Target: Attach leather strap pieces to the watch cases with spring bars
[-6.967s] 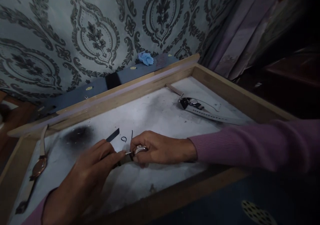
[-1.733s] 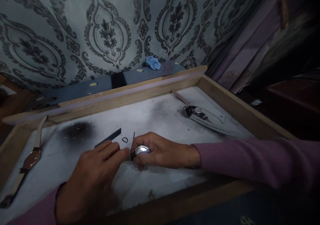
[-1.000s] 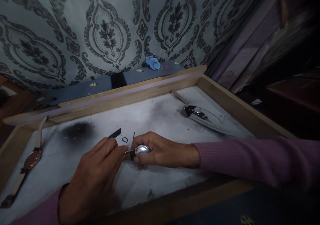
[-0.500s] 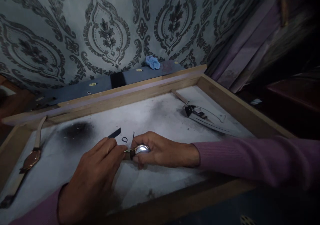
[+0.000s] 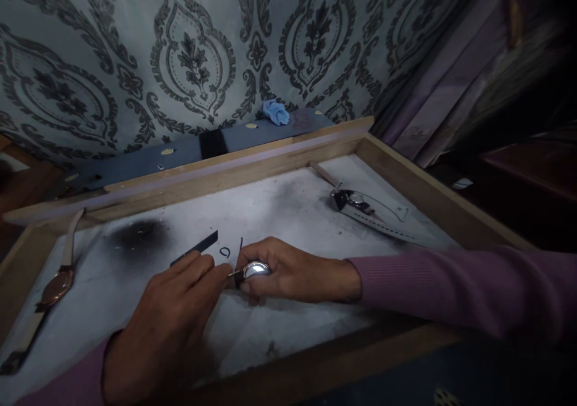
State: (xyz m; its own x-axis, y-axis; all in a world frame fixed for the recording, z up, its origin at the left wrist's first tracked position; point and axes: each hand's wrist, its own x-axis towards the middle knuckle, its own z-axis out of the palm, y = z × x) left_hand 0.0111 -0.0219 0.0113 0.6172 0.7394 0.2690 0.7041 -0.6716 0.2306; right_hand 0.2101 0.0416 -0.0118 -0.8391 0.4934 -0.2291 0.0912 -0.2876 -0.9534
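Observation:
A wristwatch [image 5: 256, 269] with a shiny round case is in my right hand [image 5: 282, 270], thumb and fingers wrapped around the case. My left hand [image 5: 175, 310] is closed in a pinch at the left side of the watch. From its fingertips a thin metal piece [image 5: 234, 273] reaches to the strap end by the case; most of it is hidden. Just behind the left hand lies a dark flat strip [image 5: 198, 246] on the white surface. A small black loop [image 5: 224, 252] and a thin dark piece [image 5: 241, 243] lie beyond the fingers.
A wooden-rimmed tray [image 5: 406, 171] surrounds the work surface. Inside at left lies a watch with a rose-coloured case [image 5: 58, 287]. Another watch [image 5: 356, 199] lies at the right beside a pale pointed strap-like piece [image 5: 383, 222]. A blue crumpled cloth [image 5: 276, 112] rests behind the rim.
My left hand has shifted slightly and lowered, showing more of the dark strip behind it. My right hand and the watch stay almost still.

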